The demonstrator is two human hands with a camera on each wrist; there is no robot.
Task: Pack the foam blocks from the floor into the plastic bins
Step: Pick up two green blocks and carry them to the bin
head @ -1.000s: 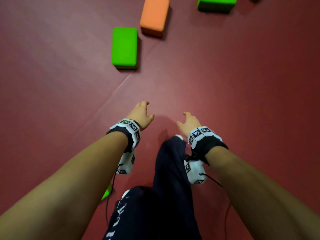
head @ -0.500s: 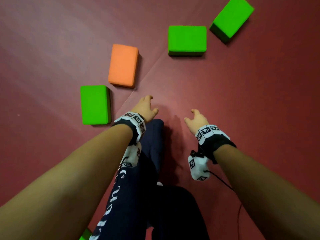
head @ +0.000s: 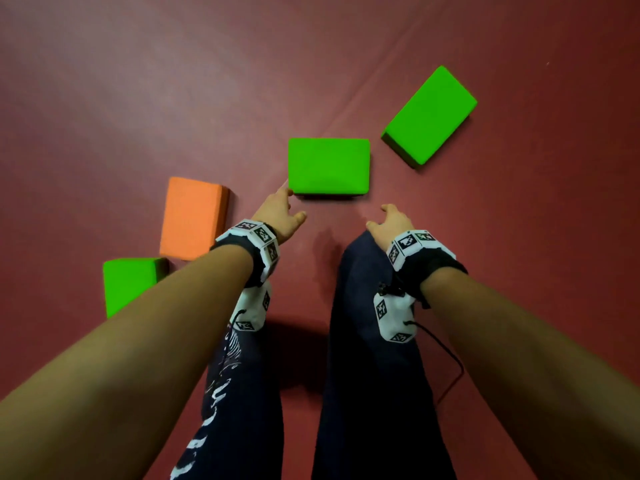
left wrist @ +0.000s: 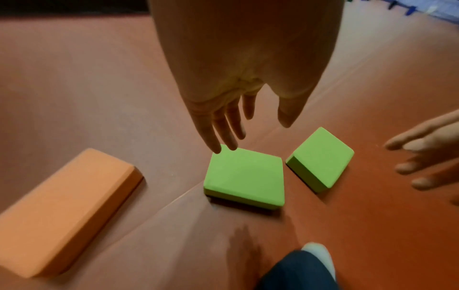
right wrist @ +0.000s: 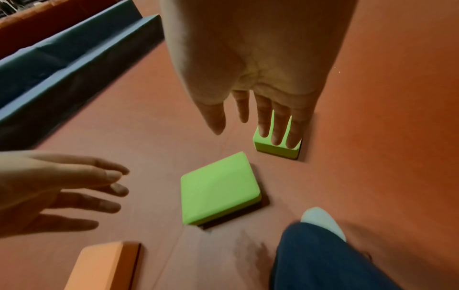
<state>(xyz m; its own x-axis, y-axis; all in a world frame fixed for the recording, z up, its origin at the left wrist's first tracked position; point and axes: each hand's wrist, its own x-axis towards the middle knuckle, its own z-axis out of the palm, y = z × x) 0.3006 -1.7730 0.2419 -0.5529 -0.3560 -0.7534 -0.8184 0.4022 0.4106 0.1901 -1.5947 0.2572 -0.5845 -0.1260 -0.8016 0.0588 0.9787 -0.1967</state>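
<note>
While both reach empty, green block (head: 329, 166) ahead, left hand (head: 280, 216) nearest

A dark blue padded bolster (right wrist: 62, 64) is lying along the far left edge of the red floor mat (head: 138, 98), a seam crossing it.

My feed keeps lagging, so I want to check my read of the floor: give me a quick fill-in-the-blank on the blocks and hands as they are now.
1. The head view shows ___ green blocks on the floor.
2. The block left of the middle green block is coloured ___.
3. Both the left hand and the right hand hold ___.
4. The green block nearest the left hand's fingertips is the ___ one.

Missing words: three; orange; nothing; middle
</note>
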